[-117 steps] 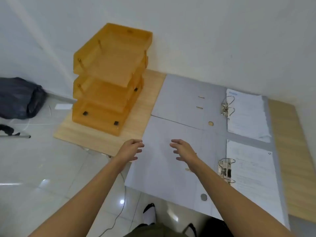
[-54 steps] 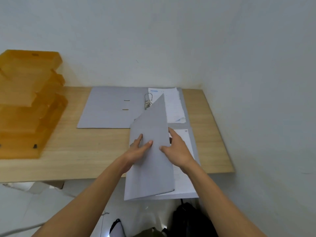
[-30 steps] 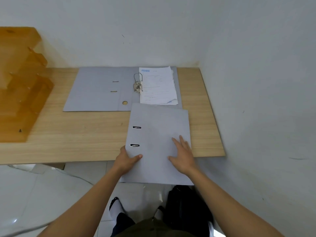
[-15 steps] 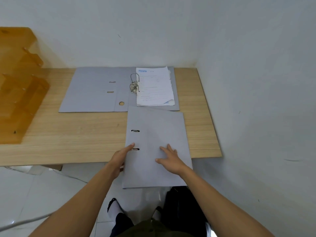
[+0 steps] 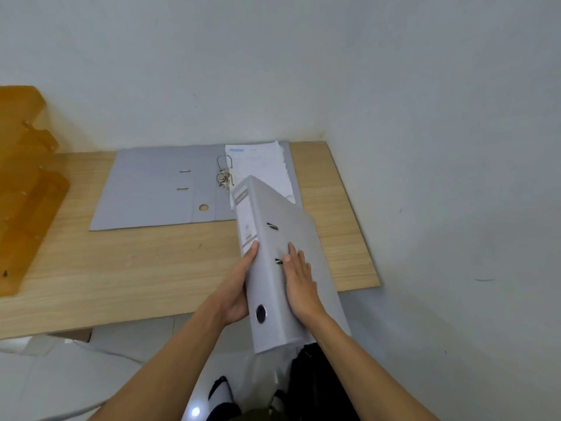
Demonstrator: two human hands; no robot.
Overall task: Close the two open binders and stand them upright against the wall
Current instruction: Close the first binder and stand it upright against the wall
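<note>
A closed grey binder (image 5: pixel 274 287) is lifted off the wooden desk (image 5: pixel 136 268) and tilted, its labelled spine facing up and left. My left hand (image 5: pixel 236 287) grips it under the spine side. My right hand (image 5: pixel 299 284) lies flat on its front cover. Behind it, a second grey binder (image 5: pixel 158 189) lies open flat against the back wall, its metal ring mechanism (image 5: pixel 224 174) up and a stack of white papers (image 5: pixel 261 168) on its right half. The held binder hides the lower right corner of the open one.
An orange stacked letter tray (image 5: pixel 24 183) stands at the desk's left end. White walls meet in a corner behind the desk's right end. Below the desk edge are a tiled floor, a cable and dark shoes.
The near binder, closed flat on the desk half a second ago, is now raised and turned with both hands so its spine shows. The far binder has not moved.
</note>
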